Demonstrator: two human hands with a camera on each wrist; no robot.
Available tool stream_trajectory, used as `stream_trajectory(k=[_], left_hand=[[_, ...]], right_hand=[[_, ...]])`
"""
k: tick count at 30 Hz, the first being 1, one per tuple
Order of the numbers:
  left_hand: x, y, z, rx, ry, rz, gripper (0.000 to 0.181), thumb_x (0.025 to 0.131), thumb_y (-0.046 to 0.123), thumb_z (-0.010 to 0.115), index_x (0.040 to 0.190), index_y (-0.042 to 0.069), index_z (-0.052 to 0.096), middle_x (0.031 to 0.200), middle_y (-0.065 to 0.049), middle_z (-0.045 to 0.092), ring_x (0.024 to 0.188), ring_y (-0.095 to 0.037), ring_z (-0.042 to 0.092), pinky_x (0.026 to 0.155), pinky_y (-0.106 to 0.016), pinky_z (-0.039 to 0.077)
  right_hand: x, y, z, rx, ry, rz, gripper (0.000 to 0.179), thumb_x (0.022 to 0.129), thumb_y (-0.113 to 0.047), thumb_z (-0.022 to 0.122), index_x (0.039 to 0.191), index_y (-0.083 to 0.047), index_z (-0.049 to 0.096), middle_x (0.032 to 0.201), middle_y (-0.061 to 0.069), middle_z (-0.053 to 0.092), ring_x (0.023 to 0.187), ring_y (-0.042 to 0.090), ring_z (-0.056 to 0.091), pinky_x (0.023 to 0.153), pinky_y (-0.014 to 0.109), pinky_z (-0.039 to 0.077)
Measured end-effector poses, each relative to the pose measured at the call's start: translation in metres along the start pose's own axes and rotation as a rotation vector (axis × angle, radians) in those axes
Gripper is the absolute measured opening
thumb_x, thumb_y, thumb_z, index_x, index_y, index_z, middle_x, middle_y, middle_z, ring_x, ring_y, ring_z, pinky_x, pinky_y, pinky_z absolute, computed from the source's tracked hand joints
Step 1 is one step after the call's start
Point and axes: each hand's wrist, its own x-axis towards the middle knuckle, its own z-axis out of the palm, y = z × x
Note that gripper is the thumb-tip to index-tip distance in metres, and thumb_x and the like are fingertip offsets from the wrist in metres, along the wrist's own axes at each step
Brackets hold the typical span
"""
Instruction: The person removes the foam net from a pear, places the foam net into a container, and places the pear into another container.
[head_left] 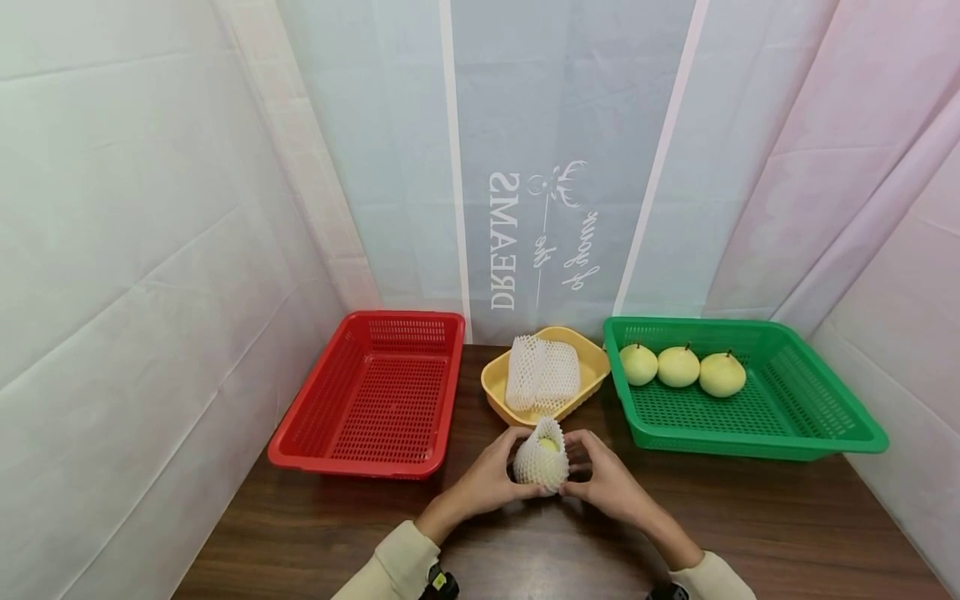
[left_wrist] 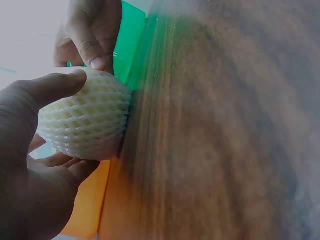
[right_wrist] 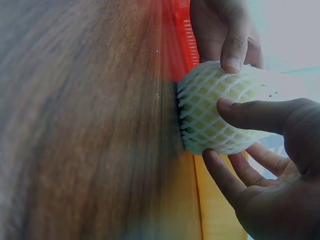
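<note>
A pale yellow pear point(head_left: 550, 445) sits upright on the table inside a white foam net sleeve point(head_left: 536, 468), whose top edge stands up above the fruit. From the left, my left hand point(head_left: 491, 475) holds the sleeved pear, thumb on the near side and fingers behind. My right hand point(head_left: 611, 485) holds it from the opposite side; in the right wrist view its thumb lies on the netting point(right_wrist: 212, 112) and its fingertips touch the other side. In the left wrist view, the mesh point(left_wrist: 85, 120) wraps the pear's body closely.
Behind the hands, a yellow basket point(head_left: 592, 354) carries white foam nets point(head_left: 542, 375). On the right stands a green basket point(head_left: 795, 408) with three pears point(head_left: 678, 367) at its left. A red basket point(head_left: 390, 408) with nothing in it stands left. Fabric walls point(head_left: 150, 250) enclose the table point(head_left: 480, 558).
</note>
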Motion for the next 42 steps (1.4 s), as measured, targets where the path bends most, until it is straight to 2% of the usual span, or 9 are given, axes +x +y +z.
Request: stream_trajectory(k=[10, 17, 22, 25, 29, 36, 42], left_hand=[[0.000, -0.001, 0.000, 0.007, -0.012, 0.003, 0.078, 0.083, 0.028, 0.094, 0.146, 0.020, 0.049, 0.148, -0.002, 0.060, 0.135, -0.016, 0.057, 0.113, -0.040, 0.048], [0.000, -0.001, -0.001, -0.001, -0.013, 0.002, 0.077, 0.084, 0.026, 0.093, 0.146, 0.019, 0.048, 0.149, -0.004, 0.058, 0.136, -0.019, 0.057, 0.113, -0.043, 0.049], [0.000, 0.000, 0.000, -0.011, -0.016, -0.013, 0.077, 0.084, 0.027, 0.093, 0.146, 0.019, 0.048, 0.148, -0.002, 0.058, 0.135, -0.018, 0.057, 0.113, -0.041, 0.049], [-0.001, 0.000, 0.000, -0.021, -0.016, -0.016, 0.077, 0.084, 0.027, 0.094, 0.145, 0.019, 0.048, 0.147, -0.003, 0.059, 0.134, -0.018, 0.057, 0.112, -0.040, 0.048], [-0.001, -0.001, 0.001, -0.023, -0.013, -0.014, 0.077, 0.083, 0.026, 0.094, 0.144, 0.019, 0.049, 0.147, -0.004, 0.058, 0.133, -0.019, 0.057, 0.112, -0.040, 0.048], [0.000, -0.001, 0.001, -0.017, -0.009, -0.004, 0.078, 0.082, 0.025, 0.095, 0.144, 0.018, 0.049, 0.146, -0.004, 0.058, 0.133, -0.019, 0.057, 0.113, -0.041, 0.048], [-0.001, -0.001, 0.002, -0.013, -0.016, -0.001, 0.078, 0.082, 0.026, 0.094, 0.145, 0.018, 0.048, 0.146, -0.004, 0.057, 0.134, -0.019, 0.056, 0.113, -0.040, 0.047]], right_hand=[[-0.001, -0.001, -0.002, -0.016, -0.012, 0.006, 0.062, 0.081, 0.003, 0.089, 0.132, 0.001, 0.054, 0.128, 0.021, 0.060, 0.118, 0.038, 0.065, 0.091, 0.038, 0.062], [-0.003, -0.008, -0.010, -0.041, -0.047, -0.022, 0.058, 0.088, -0.010, 0.087, 0.136, -0.002, 0.054, 0.134, 0.020, 0.059, 0.114, 0.036, 0.069, 0.091, 0.043, 0.062], [-0.004, -0.018, -0.019, -0.090, -0.013, -0.059, 0.054, 0.093, -0.023, 0.085, 0.135, -0.005, 0.057, 0.131, 0.015, 0.063, 0.113, 0.031, 0.069, 0.091, 0.043, 0.060], [-0.002, -0.026, -0.022, -0.081, 0.025, -0.063, 0.050, 0.095, -0.027, 0.083, 0.133, -0.007, 0.059, 0.127, 0.013, 0.066, 0.111, 0.030, 0.071, 0.092, 0.041, 0.060], [0.003, -0.035, -0.026, -0.070, 0.076, -0.107, 0.040, 0.096, -0.022, 0.081, 0.129, -0.007, 0.063, 0.122, 0.011, 0.069, 0.107, 0.026, 0.073, 0.091, 0.038, 0.061], [0.012, -0.050, -0.030, -0.091, 0.153, -0.221, 0.018, 0.097, -0.005, 0.077, 0.114, -0.006, 0.071, 0.112, 0.009, 0.072, 0.100, 0.019, 0.073, 0.085, 0.032, 0.062], [0.018, -0.064, -0.029, -0.138, 0.141, -0.303, 0.021, 0.092, 0.006, 0.077, 0.106, -0.010, 0.074, 0.108, 0.001, 0.073, 0.097, 0.016, 0.075, 0.085, 0.032, 0.063]])
